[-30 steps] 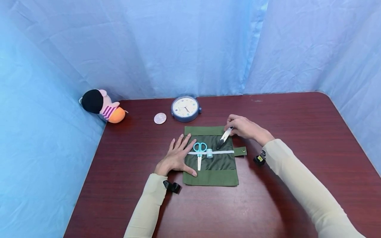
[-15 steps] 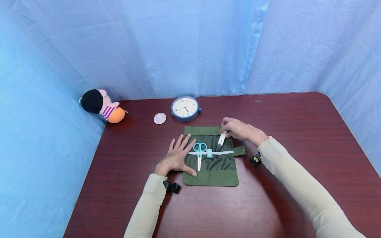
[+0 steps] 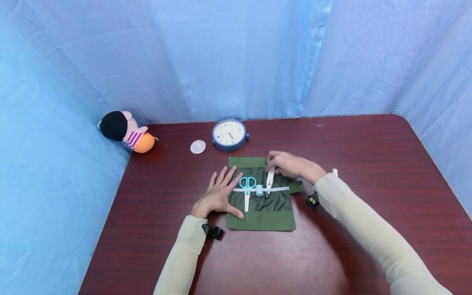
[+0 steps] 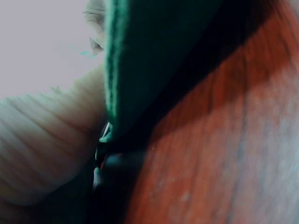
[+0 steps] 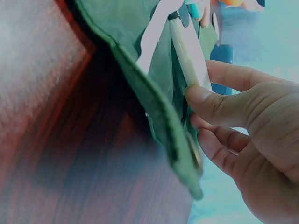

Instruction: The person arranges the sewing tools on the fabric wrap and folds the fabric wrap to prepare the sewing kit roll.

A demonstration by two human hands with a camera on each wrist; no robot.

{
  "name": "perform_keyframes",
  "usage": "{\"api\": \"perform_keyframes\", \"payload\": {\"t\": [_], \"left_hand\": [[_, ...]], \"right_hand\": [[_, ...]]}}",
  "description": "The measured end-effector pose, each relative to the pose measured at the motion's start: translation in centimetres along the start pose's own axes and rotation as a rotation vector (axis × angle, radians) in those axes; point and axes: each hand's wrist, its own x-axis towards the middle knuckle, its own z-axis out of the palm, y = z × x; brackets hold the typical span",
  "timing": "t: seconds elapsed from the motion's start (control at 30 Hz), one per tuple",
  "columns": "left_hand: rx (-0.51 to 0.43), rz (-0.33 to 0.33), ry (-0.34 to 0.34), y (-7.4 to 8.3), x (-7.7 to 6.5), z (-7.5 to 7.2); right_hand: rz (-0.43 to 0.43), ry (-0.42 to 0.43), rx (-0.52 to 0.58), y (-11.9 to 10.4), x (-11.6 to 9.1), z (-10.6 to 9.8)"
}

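A green fabric roll-up pouch point(image 3: 262, 221) lies unfolded on the table, a white elastic band point(image 3: 282, 189) running across its middle. My left hand point(image 3: 217, 194) rests with spread fingers on the pouch's left edge. Beside it, light-blue scissors point(image 3: 247, 192) sit under the band, followed by a small light-blue spool point(image 3: 259, 190). With thumb and forefinger, my right hand point(image 3: 289, 166) pinches a slim white tool point(image 3: 270, 178) with a dark tip; its exact kind I cannot tell. That tip points toward me, at the band just right of the spool. The right wrist view shows the tool's white body point(image 5: 189, 51) close up.
Behind the pouch lies a blue round clock point(image 3: 229, 135), with a pale round disc point(image 3: 198, 146) to its left. A plush doll point(image 3: 127, 132) lies at the table's back-left corner. The pouch's snap tab point(image 3: 296, 187) sticks out right. Blue curtains point(image 3: 236, 61) surround the table.
My right hand has moved left and slightly toward me. The white tool has turned more upright in the head view, and its tip has gone from above the band to past it. My left hand stays put.
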Motion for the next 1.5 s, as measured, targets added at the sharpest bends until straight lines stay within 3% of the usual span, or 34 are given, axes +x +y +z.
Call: {"api": "perform_keyframes", "payload": {"t": [0.83, 1.5], "left_hand": [[0.005, -0.004, -0.013, 0.0, 0.1, 0.0], [0.007, -0.006, -0.023, -0.1, 0.2, 0.0]], "right_hand": [[-0.001, -0.127, -0.009, -1.7, 0.1, 0.8], [-0.032, -0.143, 0.014, -2.1, -0.2, 1.1]]}}
